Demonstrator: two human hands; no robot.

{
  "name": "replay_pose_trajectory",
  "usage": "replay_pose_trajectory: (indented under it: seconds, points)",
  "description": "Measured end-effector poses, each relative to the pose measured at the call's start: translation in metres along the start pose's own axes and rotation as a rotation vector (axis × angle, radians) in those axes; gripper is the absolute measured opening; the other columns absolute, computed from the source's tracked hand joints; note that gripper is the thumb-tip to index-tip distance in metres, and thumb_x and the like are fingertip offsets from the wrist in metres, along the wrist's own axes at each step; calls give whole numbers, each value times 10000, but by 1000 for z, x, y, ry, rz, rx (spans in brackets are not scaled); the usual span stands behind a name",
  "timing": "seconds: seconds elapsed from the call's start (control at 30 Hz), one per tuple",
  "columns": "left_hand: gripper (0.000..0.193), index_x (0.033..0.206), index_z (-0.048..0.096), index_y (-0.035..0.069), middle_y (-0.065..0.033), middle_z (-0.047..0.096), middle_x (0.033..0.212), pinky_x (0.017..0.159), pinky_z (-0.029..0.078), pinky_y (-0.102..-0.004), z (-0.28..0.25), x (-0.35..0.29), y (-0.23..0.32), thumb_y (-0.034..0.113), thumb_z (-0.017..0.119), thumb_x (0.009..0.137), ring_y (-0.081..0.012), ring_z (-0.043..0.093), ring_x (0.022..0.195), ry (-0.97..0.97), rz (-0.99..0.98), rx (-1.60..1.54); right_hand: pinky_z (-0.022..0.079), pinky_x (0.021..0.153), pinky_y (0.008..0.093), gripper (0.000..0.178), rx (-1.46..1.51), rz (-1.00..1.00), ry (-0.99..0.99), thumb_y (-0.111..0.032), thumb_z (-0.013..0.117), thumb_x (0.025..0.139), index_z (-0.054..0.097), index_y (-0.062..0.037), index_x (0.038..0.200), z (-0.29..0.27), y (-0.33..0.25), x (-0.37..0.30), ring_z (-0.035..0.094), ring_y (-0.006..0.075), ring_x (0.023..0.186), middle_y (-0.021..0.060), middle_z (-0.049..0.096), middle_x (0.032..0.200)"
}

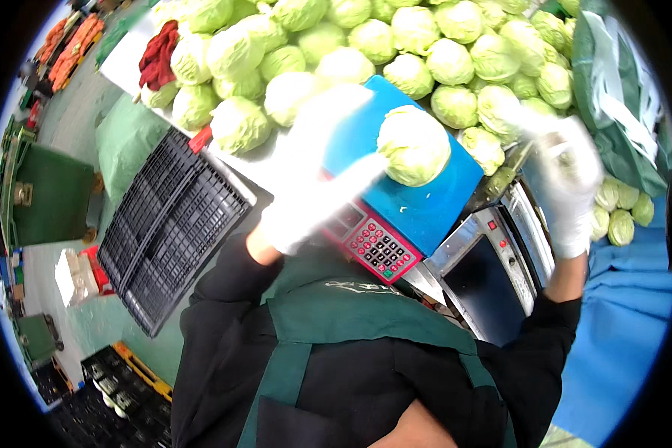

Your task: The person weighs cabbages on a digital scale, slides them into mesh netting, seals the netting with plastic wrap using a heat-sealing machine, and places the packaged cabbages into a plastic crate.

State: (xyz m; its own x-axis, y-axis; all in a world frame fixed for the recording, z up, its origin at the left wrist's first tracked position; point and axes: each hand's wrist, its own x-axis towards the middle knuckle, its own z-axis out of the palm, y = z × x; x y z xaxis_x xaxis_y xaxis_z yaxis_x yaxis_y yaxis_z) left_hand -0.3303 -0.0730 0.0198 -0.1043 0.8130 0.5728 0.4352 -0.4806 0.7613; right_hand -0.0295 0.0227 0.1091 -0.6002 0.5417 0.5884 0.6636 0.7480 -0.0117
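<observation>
A pale green cabbage (414,146) rests on the blue pan (444,198) of a weighing scale. My left hand (317,190), in a white glove, is over the scale's left side. It is blurred, but its thumb stands apart from its fingers and points at the cabbage; whether it touches is unclear. My right hand (567,175), also white-gloved, is over the right end of a metal wrapping machine (485,272), close to the piled cabbages (455,63). Motion smears its fingers, so I cannot see what they hold, if anything.
The scale's red keypad (384,250) faces me. Left of it lies a black plastic crate (173,228). A dark red cloth (159,58) is on the heap's left edge. At right hangs a green bag (620,97), near more cabbages (621,209). A green bin (56,194) stands far left.
</observation>
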Motion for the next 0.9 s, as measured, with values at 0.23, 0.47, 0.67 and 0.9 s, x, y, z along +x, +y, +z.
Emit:
replay_pose_trajectory:
  seconds: [0.23,0.47,0.67,0.9]
  points:
    - [228,967,621,25,-69,630,921,808,473,-300,28,-1,22,119,736,793,-188,605,862,-459,-17,-231,496,669,264,129,878,631,-458,-149,674,871,669,-62,966,10,-112,-26,623,123,737,67,659,808]
    - [172,993,644,34,-90,660,905,739,490,-283,31,-27,12,157,670,876,-154,634,806,-609,-407,-696,483,823,253,176,1501,977,-317,-116,631,919,649,-28,1071,23,-115,-59,601,97,894,16,666,966]
    - [175,926,658,-11,-139,665,832,681,499,-327,50,-50,6,154,599,913,-254,646,745,-559,-262,-620,413,995,327,296,1014,709,-153,-98,655,871,645,-7,1153,58,-143,-85,563,236,1138,119,597,1240]
    - [182,959,691,46,-137,684,866,733,512,-369,52,-63,20,107,657,791,-324,655,812,-344,161,-92,475,871,307,153,716,709,27,-26,714,802,688,7,949,49,-154,-105,638,209,965,107,695,1020]
